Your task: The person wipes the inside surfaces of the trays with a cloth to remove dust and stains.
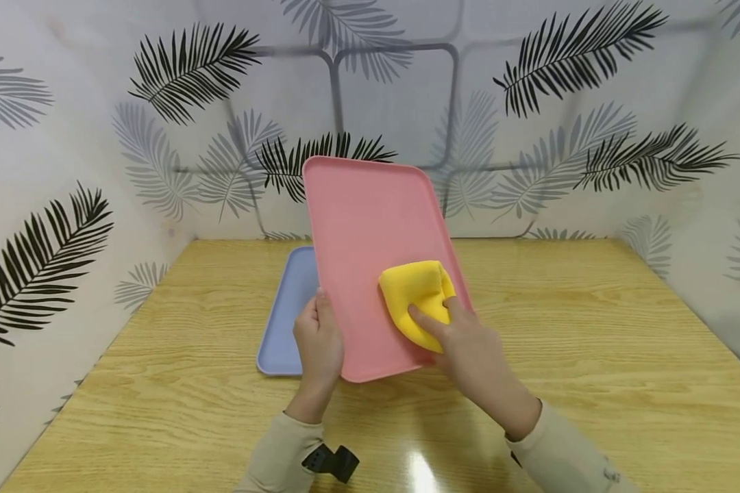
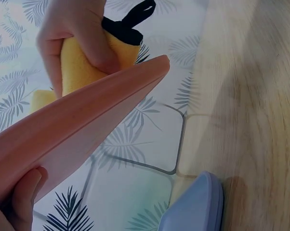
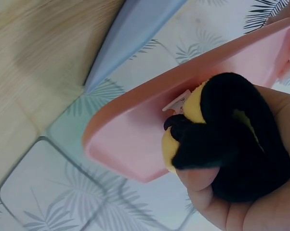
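A pink tray [image 1: 370,219] is held up at a tilt above the table, its inner face toward the head camera. My left hand [image 1: 321,339] grips its left edge, the thumb lying on the rim. Bunched in my right hand [image 1: 477,349] is a yellow cloth [image 1: 413,294], which lies against the tray's lower right part. The right wrist view shows the cloth's black edging and loop [image 3: 231,139], plus a small white tag [image 3: 176,102]. In the left wrist view the tray [image 2: 77,115] is seen edge-on, with fingers of the left hand [image 2: 27,197] curled under it.
Behind the pink tray, a blue tray [image 1: 284,329] lies on the wooden table [image 1: 592,356], partly hidden. A white cloth backdrop with leaf prints [image 1: 530,192] stands along the back and sides. A black strap device [image 1: 333,462] sits on the left sleeve.
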The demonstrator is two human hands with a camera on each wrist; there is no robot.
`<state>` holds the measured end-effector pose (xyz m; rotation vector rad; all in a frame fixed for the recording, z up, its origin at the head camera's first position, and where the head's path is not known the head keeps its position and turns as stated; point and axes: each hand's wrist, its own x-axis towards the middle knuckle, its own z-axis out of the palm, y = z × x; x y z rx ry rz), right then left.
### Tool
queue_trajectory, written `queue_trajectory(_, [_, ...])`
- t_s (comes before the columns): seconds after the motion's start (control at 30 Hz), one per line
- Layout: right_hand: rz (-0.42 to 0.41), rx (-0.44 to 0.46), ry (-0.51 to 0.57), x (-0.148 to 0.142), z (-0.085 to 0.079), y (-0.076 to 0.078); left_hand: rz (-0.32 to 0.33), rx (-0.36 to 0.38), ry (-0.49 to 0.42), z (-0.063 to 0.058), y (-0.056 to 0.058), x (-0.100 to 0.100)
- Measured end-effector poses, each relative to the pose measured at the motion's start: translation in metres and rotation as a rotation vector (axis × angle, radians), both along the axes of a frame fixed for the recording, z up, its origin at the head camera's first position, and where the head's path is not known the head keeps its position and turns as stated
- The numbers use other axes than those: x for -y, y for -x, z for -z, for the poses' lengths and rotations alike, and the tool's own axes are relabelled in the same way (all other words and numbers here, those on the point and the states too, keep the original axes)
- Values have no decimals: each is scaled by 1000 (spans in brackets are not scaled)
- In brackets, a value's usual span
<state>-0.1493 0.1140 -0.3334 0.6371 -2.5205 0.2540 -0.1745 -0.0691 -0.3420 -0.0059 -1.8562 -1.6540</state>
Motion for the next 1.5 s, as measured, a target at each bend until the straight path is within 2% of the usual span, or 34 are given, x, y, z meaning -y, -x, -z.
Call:
queue_trajectory(0.1, [32, 46, 19, -5, 2, 3, -9, -6, 4, 0, 1, 1])
queue_trajectory(0.27, [148, 141, 10, -13, 3, 9, -5, -8, -2, 0, 1, 1])
queue_trajectory(0.43, [203, 154, 1, -16, 4, 10, 2, -23, -1, -2, 0, 1])
queue_trajectory(1.1, [150, 53, -59, 6, 0, 5, 25, -3, -28, -2, -1, -4])
queue_trajectory(1.5, [18, -76, -104, 35, -12, -13, 46, 35, -43, -3, 0, -6])
